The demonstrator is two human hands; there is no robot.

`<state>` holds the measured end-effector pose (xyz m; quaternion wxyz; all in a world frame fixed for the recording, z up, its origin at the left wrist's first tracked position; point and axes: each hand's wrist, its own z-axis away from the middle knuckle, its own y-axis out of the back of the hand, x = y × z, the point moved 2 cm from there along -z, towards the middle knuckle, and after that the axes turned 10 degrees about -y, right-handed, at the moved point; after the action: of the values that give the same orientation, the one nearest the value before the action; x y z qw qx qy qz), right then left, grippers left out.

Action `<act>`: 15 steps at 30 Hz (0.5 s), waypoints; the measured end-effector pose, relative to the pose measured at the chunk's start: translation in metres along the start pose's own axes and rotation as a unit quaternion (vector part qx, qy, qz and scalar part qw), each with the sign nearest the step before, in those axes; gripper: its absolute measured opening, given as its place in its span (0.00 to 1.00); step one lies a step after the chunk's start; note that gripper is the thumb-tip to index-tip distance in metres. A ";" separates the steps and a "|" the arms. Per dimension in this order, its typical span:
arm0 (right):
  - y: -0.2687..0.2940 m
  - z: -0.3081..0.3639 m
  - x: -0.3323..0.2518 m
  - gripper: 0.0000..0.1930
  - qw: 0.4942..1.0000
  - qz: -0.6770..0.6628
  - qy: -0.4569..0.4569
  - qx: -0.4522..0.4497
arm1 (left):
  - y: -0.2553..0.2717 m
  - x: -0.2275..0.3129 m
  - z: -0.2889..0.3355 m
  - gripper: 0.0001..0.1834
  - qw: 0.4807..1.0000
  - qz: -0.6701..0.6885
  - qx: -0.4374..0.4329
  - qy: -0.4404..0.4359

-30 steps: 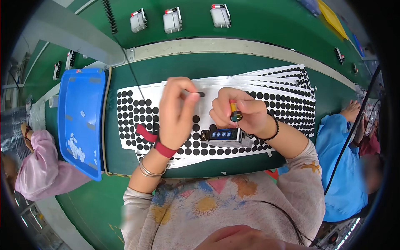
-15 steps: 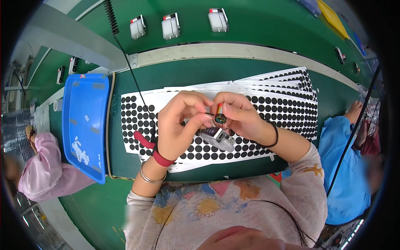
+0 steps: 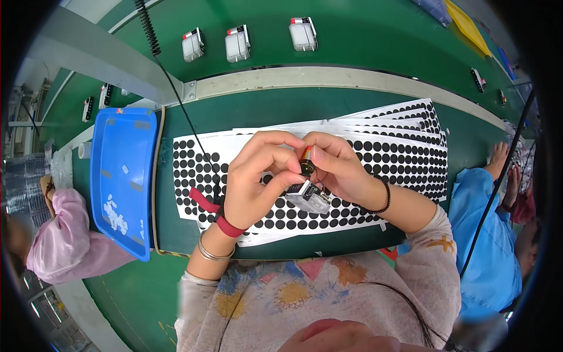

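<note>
Over the middle of the bench, my right hand (image 3: 343, 167) grips a small device with a clear plastic case (image 3: 314, 202) and a dark-and-light connector side. A small cylinder with a red and gold band (image 3: 307, 157) stands up from it between my fingers, its dark end toward me. My left hand (image 3: 258, 176) is closed, thumb and forefinger pinched at that dark end, on a small black round sticker mostly hidden by the fingertips. Under both hands lie overlapping white sheets of black round stickers (image 3: 387, 164).
At left stands a blue tray (image 3: 126, 176) holding small white pieces. Several similar devices (image 3: 237, 44) sit on the far green surface beyond a pale rail (image 3: 293, 76). A dark cord (image 3: 182, 105) hangs across the left. People in pink (image 3: 70, 240) and blue (image 3: 484, 234) sit either side.
My left fingertips have brought the black round sticker from beside the cylinder against its dark end. The device has tilted slightly, and the view has shifted a little.
</note>
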<state>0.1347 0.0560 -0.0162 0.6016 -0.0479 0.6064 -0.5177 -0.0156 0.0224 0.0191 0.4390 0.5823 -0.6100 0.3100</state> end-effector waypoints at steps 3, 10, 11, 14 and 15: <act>-0.005 -0.001 -0.003 0.12 1.000 0.011 0.000 0.008 | 0.002 -0.002 0.002 0.05 1.000 0.001 0.021 0.012; -0.008 -0.001 -0.001 0.11 0.998 0.047 0.039 0.025 | 0.003 0.002 0.001 0.08 0.999 -0.040 0.031 0.016; -0.008 0.001 -0.002 0.11 0.997 0.059 0.041 0.040 | 0.002 0.000 0.001 0.09 0.999 -0.031 0.028 0.032; -0.009 0.004 -0.009 0.07 0.991 0.125 0.048 0.005 | 0.003 -0.002 0.000 0.16 0.995 0.019 0.032 0.088; -0.005 0.004 -0.006 0.07 0.982 0.176 0.067 -0.007 | 0.004 -0.002 -0.004 0.19 0.991 0.046 0.034 0.124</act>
<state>0.1365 0.0552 -0.0073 0.6408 0.0905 0.6480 -0.4015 -0.0189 0.0267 0.0197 0.4764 0.5252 -0.5664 0.4200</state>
